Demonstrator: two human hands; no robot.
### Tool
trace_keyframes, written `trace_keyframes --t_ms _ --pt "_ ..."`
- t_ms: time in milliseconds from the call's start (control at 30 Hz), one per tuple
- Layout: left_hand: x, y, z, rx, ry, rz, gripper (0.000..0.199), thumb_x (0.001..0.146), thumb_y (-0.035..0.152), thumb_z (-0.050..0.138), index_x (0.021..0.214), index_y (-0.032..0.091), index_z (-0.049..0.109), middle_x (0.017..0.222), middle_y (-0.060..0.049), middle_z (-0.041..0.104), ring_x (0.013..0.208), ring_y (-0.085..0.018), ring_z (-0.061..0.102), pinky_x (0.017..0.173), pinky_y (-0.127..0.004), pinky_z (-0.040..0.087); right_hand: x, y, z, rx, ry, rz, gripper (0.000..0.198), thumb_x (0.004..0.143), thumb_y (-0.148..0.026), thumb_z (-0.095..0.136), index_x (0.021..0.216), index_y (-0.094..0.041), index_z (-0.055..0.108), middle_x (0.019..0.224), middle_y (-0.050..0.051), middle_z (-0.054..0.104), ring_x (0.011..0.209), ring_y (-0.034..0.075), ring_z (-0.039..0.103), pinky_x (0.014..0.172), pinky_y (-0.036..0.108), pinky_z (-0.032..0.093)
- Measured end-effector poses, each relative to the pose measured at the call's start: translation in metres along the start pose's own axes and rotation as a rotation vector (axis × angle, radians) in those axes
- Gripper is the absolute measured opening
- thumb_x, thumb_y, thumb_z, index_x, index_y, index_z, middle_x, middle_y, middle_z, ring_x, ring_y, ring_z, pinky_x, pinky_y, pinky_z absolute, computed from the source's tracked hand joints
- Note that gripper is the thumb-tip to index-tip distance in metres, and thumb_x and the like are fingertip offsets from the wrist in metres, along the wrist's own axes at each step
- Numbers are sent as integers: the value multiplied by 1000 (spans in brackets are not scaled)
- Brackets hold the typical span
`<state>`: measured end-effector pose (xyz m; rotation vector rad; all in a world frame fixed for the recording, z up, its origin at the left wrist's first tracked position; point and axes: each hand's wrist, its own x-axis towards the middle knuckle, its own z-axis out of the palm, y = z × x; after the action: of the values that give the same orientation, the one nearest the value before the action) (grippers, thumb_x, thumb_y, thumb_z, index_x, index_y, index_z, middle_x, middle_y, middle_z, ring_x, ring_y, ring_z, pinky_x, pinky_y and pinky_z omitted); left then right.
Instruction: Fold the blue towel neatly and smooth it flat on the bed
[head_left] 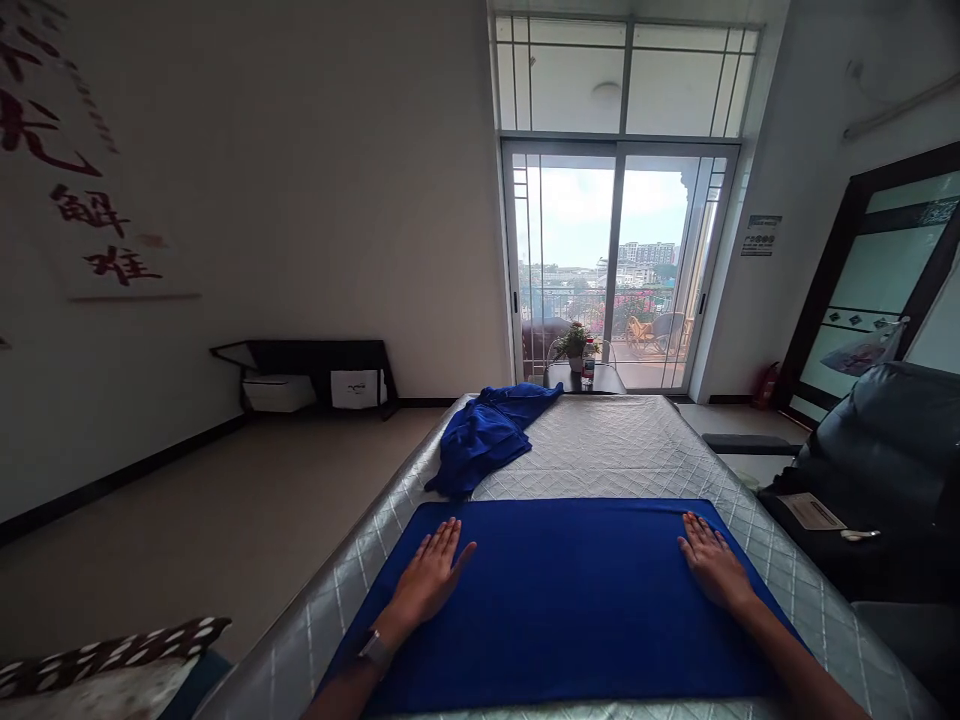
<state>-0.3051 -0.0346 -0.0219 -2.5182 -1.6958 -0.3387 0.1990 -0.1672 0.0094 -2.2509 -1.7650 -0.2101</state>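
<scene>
A blue cloth [570, 600] lies spread out flat in a rough rectangle near me. On its left part rests my left hand [431, 575], palm down with the fingers stretched toward the far edge and the thumb apart. My right hand [712, 565] lies flat near the cloth's far right corner, fingers extended. Small creases show in the cloth beside its fingertips. Beyond the flat piece, a crumpled blue cloth [487, 435] is heaped at the far left. Both cloths are on a silvery quilted cover [600, 440].
Past the far end stand a small table with a potted plant [576, 342] and a bottle [588, 365], before a glass sliding door [562, 260]. A black sofa [885, 470] is at right. A patterned cushion [112, 665] lies at lower left.
</scene>
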Motion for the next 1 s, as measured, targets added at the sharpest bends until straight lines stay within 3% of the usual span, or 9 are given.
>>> trace_keyframes --t_ms 67,167,333,467,567,633,733,833,1000 --pt "-15 -40 1 11 -45 -113 69 102 52 23 156 11 34 161 -16 36 150 -30 30 121 -51 29 -7 22 -6 -11 40 23 59 95 -56 55 146 -28 47 159 10 37 143 31 38 118 61 26" --pt "-30 -72 -2 -2 -62 -220 71 102 50 22 158 7 29 162 -18 32 151 -31 29 121 -49 29 -14 30 -12 -13 51 39 51 95 -48 60 140 -26 52 154 10 43 136 31 45 113 59 36" --pt "-32 -74 -8 31 -56 -218 69 101 46 25 156 5 31 161 -19 33 150 -32 30 121 -51 28 -19 26 -13 -4 47 38 59 95 -54 57 147 -28 46 160 10 35 142 32 38 118 61 28" --pt "-20 -16 -16 29 -8 -139 69 102 48 29 155 6 34 160 -20 34 150 -33 30 121 -54 28 -18 -4 -13 3 6 0 65 101 -57 29 156 -22 35 165 11 29 151 29 26 124 55 18" --pt "-12 67 -26 -86 -29 81 70 104 56 23 157 11 31 162 -16 32 151 -29 29 122 -50 28 -22 -64 -14 34 -126 -133 66 102 -41 13 156 -10 34 164 10 29 153 22 21 126 45 18" --pt "-9 124 -30 -163 -48 213 71 105 57 19 158 11 28 163 -16 30 151 -27 27 123 -49 29 -29 -112 -12 93 -195 -233 65 103 -43 14 157 -10 30 165 8 24 154 21 18 126 43 17" --pt "-12 181 -27 -241 -49 357 68 105 55 20 159 13 25 163 -15 29 152 -26 24 123 -50 28 -39 -164 -2 153 -272 -333 63 103 -39 19 159 -11 24 165 8 20 154 22 16 126 44 17" --pt "-18 199 -17 -265 -42 373 66 106 52 19 159 14 25 163 -15 31 152 -26 25 123 -50 30 -46 -179 13 150 -303 -406 63 102 -36 24 160 -12 18 166 9 12 154 25 12 126 46 15" --pt "-23 196 -13 -270 -64 330 68 105 54 19 160 13 24 163 -15 29 152 -27 23 124 -51 28 -47 -173 23 135 -302 -419 63 103 -38 22 160 -15 14 167 8 9 155 24 8 127 46 12"
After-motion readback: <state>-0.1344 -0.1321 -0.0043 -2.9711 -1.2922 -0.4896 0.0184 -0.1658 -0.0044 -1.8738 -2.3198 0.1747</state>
